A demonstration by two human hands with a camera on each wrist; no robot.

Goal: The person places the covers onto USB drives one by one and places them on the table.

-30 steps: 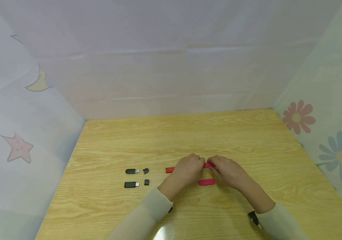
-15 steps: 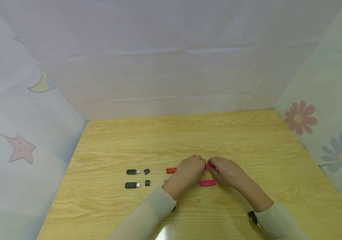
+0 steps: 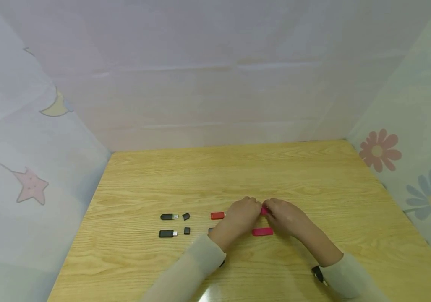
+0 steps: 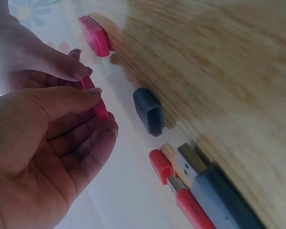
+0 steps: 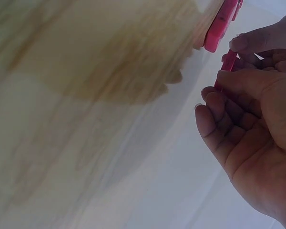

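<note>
So both grips are on the same thing: left grip (image 3: 242, 214) and right grip (image 3: 286, 214) each pinch a slim pink piece (image 3: 265, 211), right of centre in the lower half of the head frame. Fingers cover most of it, so I can't make out its ends. Just below it in that frame a second pink stick (image 3: 262, 231) lies on the desk (image 3: 215, 176); the right wrist cam cuts it off at the top edge.

Further left there's one red stick (image 3: 217, 215) and one blue-gray stick (image 3: 210, 230), the latter mostly behind the left forearm. Only the left wrist cam gives you their caps: one dark cap (image 4: 148, 112) mid-frame, one red cap (image 4: 160, 166) lower down, plus both bare plugs up close.

Farthest out, left of centre: two black sticks (image 3: 168, 233), plugs showing, and two black caps (image 3: 186, 230) beside them.
</note>
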